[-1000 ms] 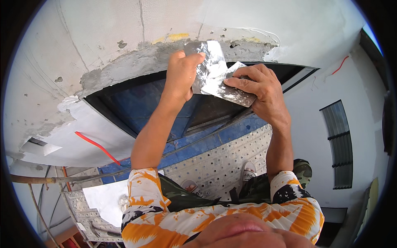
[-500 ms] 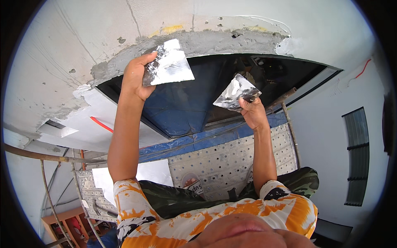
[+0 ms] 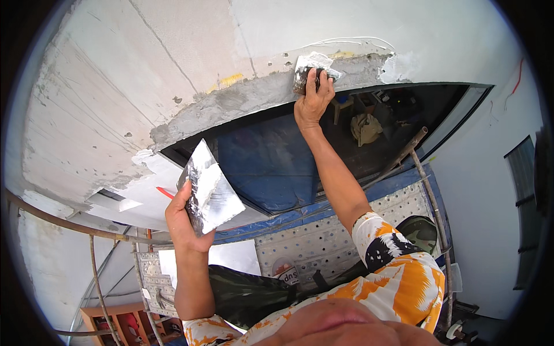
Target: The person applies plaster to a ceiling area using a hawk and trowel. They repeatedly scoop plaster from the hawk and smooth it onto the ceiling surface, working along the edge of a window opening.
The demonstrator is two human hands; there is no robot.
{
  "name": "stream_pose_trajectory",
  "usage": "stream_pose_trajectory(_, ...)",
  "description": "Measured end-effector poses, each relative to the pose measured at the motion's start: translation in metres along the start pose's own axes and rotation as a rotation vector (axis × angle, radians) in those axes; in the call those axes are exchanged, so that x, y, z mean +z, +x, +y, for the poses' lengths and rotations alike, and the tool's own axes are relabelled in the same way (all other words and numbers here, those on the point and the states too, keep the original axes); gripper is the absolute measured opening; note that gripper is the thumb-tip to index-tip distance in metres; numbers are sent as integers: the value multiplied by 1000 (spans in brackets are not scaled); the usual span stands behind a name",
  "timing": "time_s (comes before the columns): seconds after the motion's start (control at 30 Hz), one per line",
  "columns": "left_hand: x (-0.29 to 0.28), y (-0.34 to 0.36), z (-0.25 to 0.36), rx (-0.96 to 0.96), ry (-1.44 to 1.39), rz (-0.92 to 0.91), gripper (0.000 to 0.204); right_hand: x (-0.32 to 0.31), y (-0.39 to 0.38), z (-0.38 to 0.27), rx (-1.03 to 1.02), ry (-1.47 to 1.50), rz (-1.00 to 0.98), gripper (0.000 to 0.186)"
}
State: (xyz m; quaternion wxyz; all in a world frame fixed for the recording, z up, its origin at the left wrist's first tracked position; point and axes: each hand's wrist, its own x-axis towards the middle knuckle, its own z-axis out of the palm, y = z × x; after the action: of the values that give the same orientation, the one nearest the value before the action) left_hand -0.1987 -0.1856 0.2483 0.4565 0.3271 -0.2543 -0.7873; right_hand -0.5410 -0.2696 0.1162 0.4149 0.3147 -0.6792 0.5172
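Note:
My left hand (image 3: pixel 187 222) is closed on a flat metal plate (image 3: pixel 222 202) that carries white plaster on its upper face. It is held below the wall edge, apart from the wall. My right hand (image 3: pixel 313 101) reaches up with its fingers pressed on the back of a putty knife (image 3: pixel 301 81). White plaster (image 3: pixel 314 60) sits along the knife's far edge, where it is against the rough grey cement strip (image 3: pixel 231 104) above the opening. How firmly the blade touches the wall is hidden by the hand.
I am on a perforated metal scaffold platform (image 3: pixel 340 233) with a white sheet (image 3: pixel 236 256) on it. Rusty scaffold poles stand at left (image 3: pixel 98 282) and right (image 3: pixel 434 207). Beyond the dark opening (image 3: pixel 392 109) lie a stool and a bag. An orange shelf (image 3: pixel 104 317) is below left.
My right hand has moved up and left, taking the putty knife to the cement strip. My left hand has dropped lower with the plaster-loaded plate. The view has shifted too.

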Motion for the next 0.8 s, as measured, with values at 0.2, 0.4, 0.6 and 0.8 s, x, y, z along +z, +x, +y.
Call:
stream_pose_trajectory(0.2, -24, 28, -10, 115, -6, 53, 31, -39, -7, 7, -22, 45, 25, 56)
stream_pose_trajectory(0.4, -39, 40, -12, 179, -32, -25, 33, -32, 31, 34, -145, -99, -64, 65)
stream_pose_trajectory(0.6, -36, 36, -15, 179, 16, -81, 33, -31, 14, 55, -298, -76, -35, 68)
stream_pose_trajectory(0.8, -29, 35, -20, 153, 20, -77, 33, -31, 0, 64, -402, -84, -164, 65)
